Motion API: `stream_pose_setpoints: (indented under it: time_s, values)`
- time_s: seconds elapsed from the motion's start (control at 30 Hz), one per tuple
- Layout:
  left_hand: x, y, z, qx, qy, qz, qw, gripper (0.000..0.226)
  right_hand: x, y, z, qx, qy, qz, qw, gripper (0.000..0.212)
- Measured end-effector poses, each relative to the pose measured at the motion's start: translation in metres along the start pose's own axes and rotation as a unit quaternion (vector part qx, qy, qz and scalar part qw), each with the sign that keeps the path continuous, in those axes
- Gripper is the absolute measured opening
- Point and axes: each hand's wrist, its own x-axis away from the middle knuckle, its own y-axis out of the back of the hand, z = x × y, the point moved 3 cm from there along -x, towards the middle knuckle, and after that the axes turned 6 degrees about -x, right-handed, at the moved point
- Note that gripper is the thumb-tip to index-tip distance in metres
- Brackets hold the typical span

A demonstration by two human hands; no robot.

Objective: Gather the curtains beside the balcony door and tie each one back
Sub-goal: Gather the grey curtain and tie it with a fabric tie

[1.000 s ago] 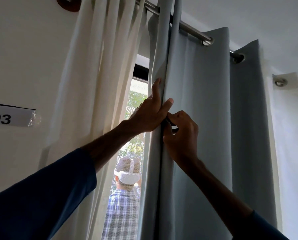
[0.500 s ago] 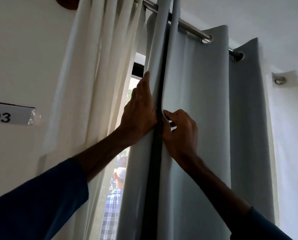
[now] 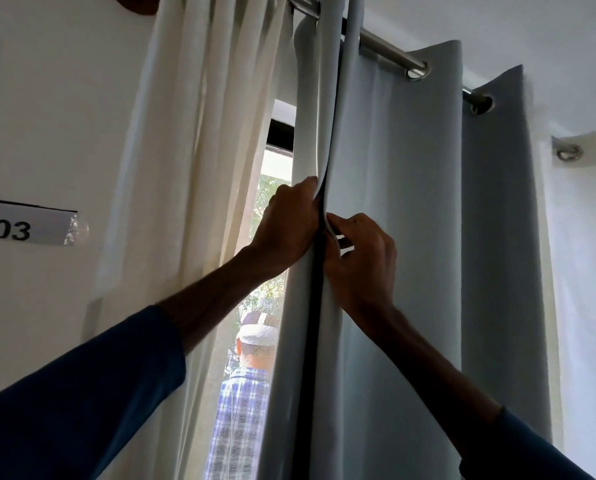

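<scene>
Overhead, gripping a fold of grey curtain [image 3: 411, 168] with the left hand [image 3: 289, 223], fingers [image 3: 308, 184] curled round it; just beside, pinching its edge with the right hand [image 3: 362, 261].

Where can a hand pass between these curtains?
Free: the strip of window between the cream curtain and the grey curtain, above the left hand and below its forearm. Crowded: the grey curtain's front fold, where the left hand and the right hand both grip it.

An indoor room, seemingly numbered lodging: a wall label [image 3: 30, 225] reading 03 sits well left of the left hand [image 3: 286, 223], a cream curtain [image 3: 192, 168] and grey curtain [image 3: 411, 237] hang from a metal rod [image 3: 386, 53] above it.
</scene>
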Motion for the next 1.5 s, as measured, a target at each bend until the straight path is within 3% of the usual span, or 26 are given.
stream_pose_setpoints:
  time_s: [0.17, 0.33, 0.53, 0.67, 0.87, 0.97, 1.07, 1.2, 1.33, 1.5]
  values:
    - [-0.003, -0.003, 0.002, 0.038, -0.005, 0.026, 0.999, 0.025, 0.001, -0.003, 0.0, -0.005, 0.006, -0.004, 1.0, 0.02]
    - [0.002, -0.002, 0.006, 0.102, 0.004, 0.1, 0.99, 0.041, 0.002, -0.001, -0.001, -0.026, -0.014, 0.005, 1.0, 0.022]
    - [0.008, -0.002, 0.006, 0.253, 0.147, 0.195, 0.936, 0.053, 0.012, -0.003, 0.003, -0.049, -0.019, 0.015, 0.999, 0.015]
    - [0.004, -0.003, 0.003, 0.198, 0.168, 0.197, 0.945, 0.056, 0.019, -0.007, 0.009, -0.059, -0.013, 0.036, 0.998, 0.018]
    - [0.002, -0.01, -0.001, 0.074, 0.172, 0.109, 0.976, 0.039, 0.022, -0.003, 0.001, -0.067, 0.008, 0.086, 0.994, 0.003]
    - [0.006, -0.015, 0.0, 0.036, 0.158, 0.12, 0.979, 0.036, 0.023, 0.012, -0.022, -0.035, 0.0, 0.093, 0.995, 0.011]
    - [0.008, -0.017, 0.002, 0.026, 0.163, 0.131, 0.978, 0.028, 0.016, 0.04, -0.062, 0.056, -0.021, 0.022, 0.998, 0.019]
    - [0.009, -0.02, 0.007, 0.03, 0.172, 0.14, 0.975, 0.024, -0.006, 0.087, -0.113, 0.185, -0.133, -0.052, 0.972, 0.049]
    - [0.011, -0.023, 0.005, 0.027, 0.163, 0.149, 0.975, 0.018, -0.012, 0.101, -0.153, 0.147, -0.264, -0.013, 0.953, 0.077]
    - [0.011, -0.021, 0.004, 0.019, 0.156, 0.16, 0.974, 0.032, -0.011, 0.094, -0.171, 0.188, -0.243, 0.018, 0.951, 0.077]
